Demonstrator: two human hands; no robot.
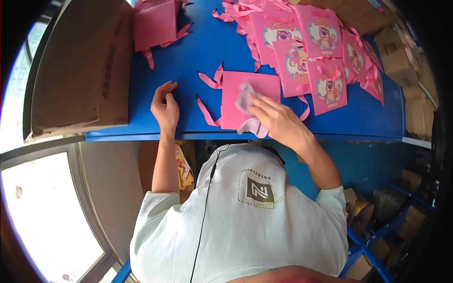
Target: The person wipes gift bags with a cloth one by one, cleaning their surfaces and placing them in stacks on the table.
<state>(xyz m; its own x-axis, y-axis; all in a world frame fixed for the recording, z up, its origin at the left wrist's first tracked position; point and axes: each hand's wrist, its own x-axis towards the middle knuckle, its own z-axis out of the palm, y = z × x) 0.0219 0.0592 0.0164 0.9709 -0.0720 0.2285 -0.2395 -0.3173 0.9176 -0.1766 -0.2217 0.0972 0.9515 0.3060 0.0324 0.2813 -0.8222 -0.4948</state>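
Observation:
My right hand (276, 116) grips a pale lilac cloth (245, 100) and presses it on a plain pink gift bag (232, 89) lying flat near the table's front edge. Pink ribbons (207, 113) with dark tips stick out from the bag's left side, and another ribbon shows at its right. To the left of this bag, my left hand (165, 106) rests by the blue table (188, 52) with its fingers loosely curled and apart, holding nothing. A fold of the cloth hangs down below the right hand, over the bag's lower edge.
Printed pink gift bags (325, 87) with a bear picture lie overlapped at the right. More plain pink bags (155, 28) are stacked at the back left. A large cardboard box (85, 66) stands on the left, and further boxes (396, 54) line the right side.

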